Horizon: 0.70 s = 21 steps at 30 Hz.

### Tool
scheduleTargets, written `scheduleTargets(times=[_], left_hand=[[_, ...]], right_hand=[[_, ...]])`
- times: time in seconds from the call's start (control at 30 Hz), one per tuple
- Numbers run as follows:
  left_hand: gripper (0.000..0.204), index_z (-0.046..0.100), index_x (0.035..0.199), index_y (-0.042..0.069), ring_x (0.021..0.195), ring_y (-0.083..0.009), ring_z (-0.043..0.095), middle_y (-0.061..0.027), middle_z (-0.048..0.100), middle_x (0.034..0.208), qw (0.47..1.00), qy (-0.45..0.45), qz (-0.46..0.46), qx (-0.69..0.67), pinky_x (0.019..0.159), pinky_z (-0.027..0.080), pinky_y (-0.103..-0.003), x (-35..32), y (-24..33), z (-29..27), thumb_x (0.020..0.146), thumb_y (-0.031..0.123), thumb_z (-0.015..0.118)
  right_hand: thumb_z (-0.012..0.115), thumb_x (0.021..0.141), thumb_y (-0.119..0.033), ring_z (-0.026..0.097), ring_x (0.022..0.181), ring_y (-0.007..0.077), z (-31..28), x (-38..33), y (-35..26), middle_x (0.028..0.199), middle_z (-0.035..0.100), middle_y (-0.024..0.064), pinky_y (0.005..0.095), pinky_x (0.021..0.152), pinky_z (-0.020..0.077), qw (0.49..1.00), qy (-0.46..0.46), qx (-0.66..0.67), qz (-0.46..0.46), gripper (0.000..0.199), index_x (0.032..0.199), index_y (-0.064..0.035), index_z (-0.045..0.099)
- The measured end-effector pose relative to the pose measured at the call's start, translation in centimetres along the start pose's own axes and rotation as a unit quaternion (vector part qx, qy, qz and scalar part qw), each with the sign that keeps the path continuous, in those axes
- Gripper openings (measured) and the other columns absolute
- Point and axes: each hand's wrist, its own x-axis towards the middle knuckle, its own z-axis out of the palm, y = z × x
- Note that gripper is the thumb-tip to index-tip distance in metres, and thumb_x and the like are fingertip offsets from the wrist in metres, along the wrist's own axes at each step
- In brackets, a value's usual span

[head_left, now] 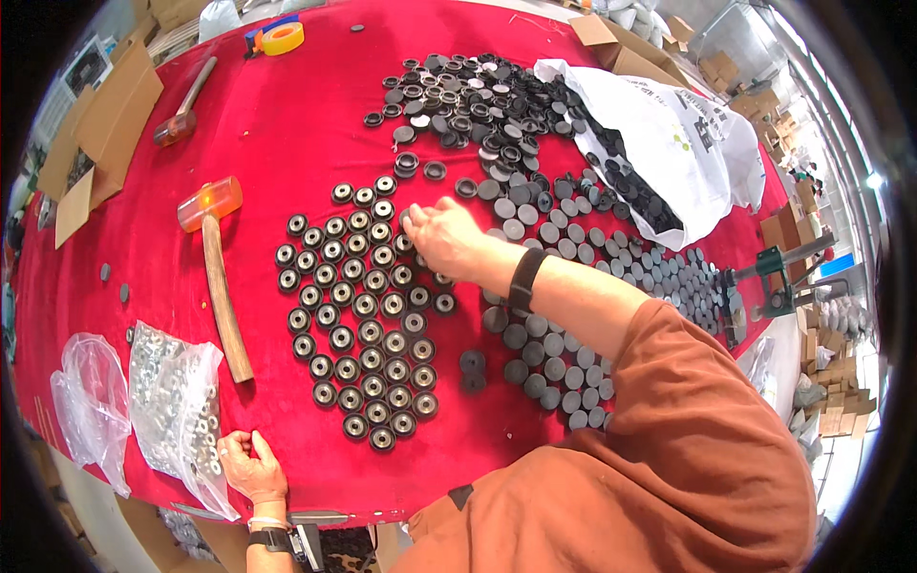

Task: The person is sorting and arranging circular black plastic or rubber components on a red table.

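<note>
My right hand (444,239) reaches over the red-covered table, its fingers pinched on a small dark round cap (405,219). Below and left of it stand rows of black ring-shaped pieces with metal centres (371,332). My left hand (250,467) rests near the front edge, fingers loosely bent and thumb apart, with nothing visible in it. It lies against a clear plastic bag (177,406) of small metal parts. Flat grey discs (537,327) spread under and beyond my right forearm. Two dark round pieces (472,371) lie alone between the groups.
A mallet with an amber head (210,203) and a hammer (181,119) lie left. Heaped black rings (458,100) and a white sack (683,143) are at the back. An empty-looking clear bag (93,406), yellow tape (283,38) and a green clamp-like tool (774,282) flank the table.
</note>
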Motion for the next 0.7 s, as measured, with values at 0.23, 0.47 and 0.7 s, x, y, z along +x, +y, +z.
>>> scheduleTargets(times=[0.23,0.47,0.7], left_hand=[[0.013,0.049,0.077,0.003,0.065,-0.0230,0.048,-0.0085,0.046,0.074,1.000,0.004,-0.013,0.000,0.060,0.040,-0.035,-0.4,-0.2,0.1,0.076,0.007,0.061],[0.013,0.050,0.079,0.002,0.066,-0.0233,0.048,-0.0088,0.047,0.074,1.000,-0.004,0.000,0.014,0.059,0.039,-0.035,0.0,-0.4,0.2,0.077,0.009,0.061],[0.014,0.048,0.078,0.004,0.065,-0.0235,0.045,-0.0080,0.046,0.072,1.000,-0.001,0.009,0.028,0.060,0.038,-0.035,-0.3,-0.6,0.1,0.081,0.013,0.058]], right_hand=[[0.053,0.072,-0.022,0.058,0.095,0.0250,1.1,-0.3,-0.3,0.113,0.054,0.0192,0.0412,0.086,0.0365,0.998,-0.048,0.030,-0.002,0.048,0.112,0.0032,0.051],[0.058,0.072,-0.024,0.051,0.114,0.0294,-1.7,0.2,-0.3,0.131,0.044,0.0222,0.0538,0.098,0.0295,0.981,-0.193,0.004,0.010,0.064,0.127,0.0044,0.041],[0.056,0.074,-0.025,0.058,0.101,0.0261,-8.5,-3.2,2.6,0.096,0.064,0.0116,0.0510,0.081,0.0426,0.926,-0.347,0.054,0.138,0.026,0.088,-0.0054,0.065]])
